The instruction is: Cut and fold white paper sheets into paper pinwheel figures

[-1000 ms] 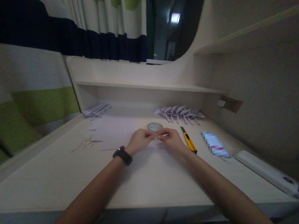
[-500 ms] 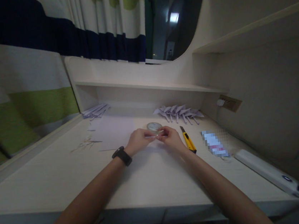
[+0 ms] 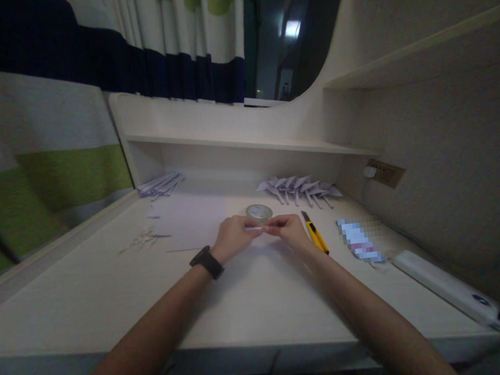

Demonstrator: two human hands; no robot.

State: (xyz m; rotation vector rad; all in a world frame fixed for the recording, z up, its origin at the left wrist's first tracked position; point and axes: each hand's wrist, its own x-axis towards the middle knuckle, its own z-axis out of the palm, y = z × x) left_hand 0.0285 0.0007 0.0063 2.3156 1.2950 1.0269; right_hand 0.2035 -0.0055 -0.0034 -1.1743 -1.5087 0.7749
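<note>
My left hand [image 3: 236, 237] is closed in a pinch around a thin white paper stick [image 3: 253, 228], low above the desk. Thumb and fingertips of my right hand [image 3: 285, 230] meet at the stick's right end, almost touching the left fingers. Most of the stick is hidden by the fingers. Just behind both hands lies a round roll of clear tape [image 3: 259, 212]. A yellow box cutter [image 3: 315, 234] rests to the right of my right hand. White paper sheets [image 3: 194, 215] lie flat beyond my left hand.
Folded paper pinwheels [image 3: 298, 189] line up at the back right. Thin paper sticks [image 3: 159, 186] are piled back left, with small pale sticks [image 3: 142, 240] scattered nearer. A phone [image 3: 359, 241] and a white power strip [image 3: 446, 285] lie on the right. A low shelf [image 3: 245, 143] spans the back.
The right fingers have shifted slightly down and left, closing in on the stick. A clear, shiny bit between the fingertips earlier no longer shows. The left hand has hardly moved.
</note>
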